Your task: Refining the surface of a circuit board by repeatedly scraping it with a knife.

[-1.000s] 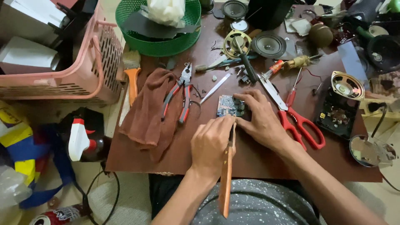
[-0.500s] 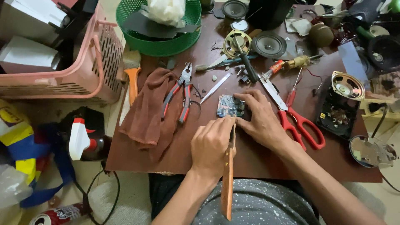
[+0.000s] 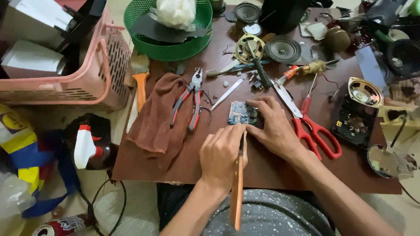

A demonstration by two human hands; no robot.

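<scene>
Table (image 3: 271, 172) in brown lies under both your hands. Your left hand (image 3: 222, 154) is curled shut around a long tool with an orange handle (image 3: 236, 192); its tip seems to reach the small blue circuit board (image 3: 241, 113), though your fingers hide the contact. Your right hand (image 3: 273, 126) lies flat, fingers spread and pressing the board's right edge. The board sits mid-table, between the red-handled pliers (image 3: 189, 99) to its left and the red scissors (image 3: 308, 124) to its right. A brown cloth (image 3: 155, 117) lies beside the pliers.
</scene>
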